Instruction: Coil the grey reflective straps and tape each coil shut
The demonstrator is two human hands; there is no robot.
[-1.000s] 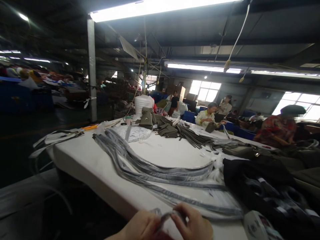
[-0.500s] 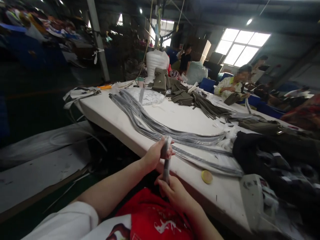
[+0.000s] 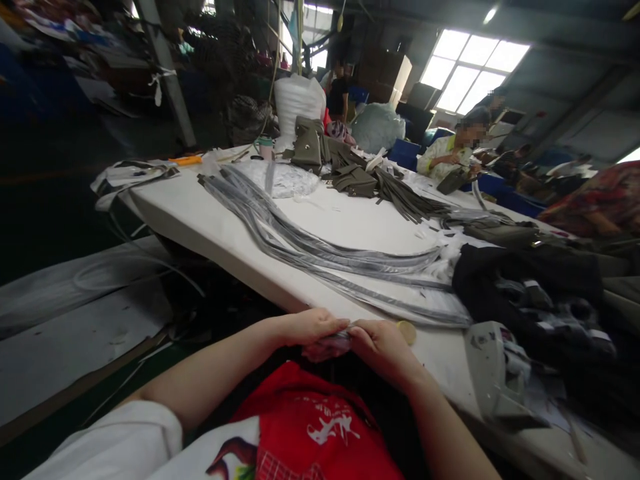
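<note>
Close to the table's near edge, my left hand [image 3: 320, 330] is closed round a grey plastic-wrapped strip [image 3: 345, 331], mostly hidden by the fingers. My right hand [image 3: 377, 340] pinches the same strip just beside it, the two hands nearly touching. Beyond them, long grey strips in clear plastic [image 3: 310, 250] lie in a curved bundle along the white table [image 3: 185, 223]. A round yellow tape roll [image 3: 407, 332] sits just past my right hand.
A tape dispenser [image 3: 495, 373] stands at the right edge, near a black cloth [image 3: 540, 273] holding small wrapped rolls. Dark green bags [image 3: 307, 148] and straps lie farther back. Across the table a person in a light top [image 3: 440, 157] handles a dark piece.
My left hand has come down and my right hand has moved up and right, so they now meet side by side. The strip, upright before, is now mostly covered. The view has shifted slightly.
</note>
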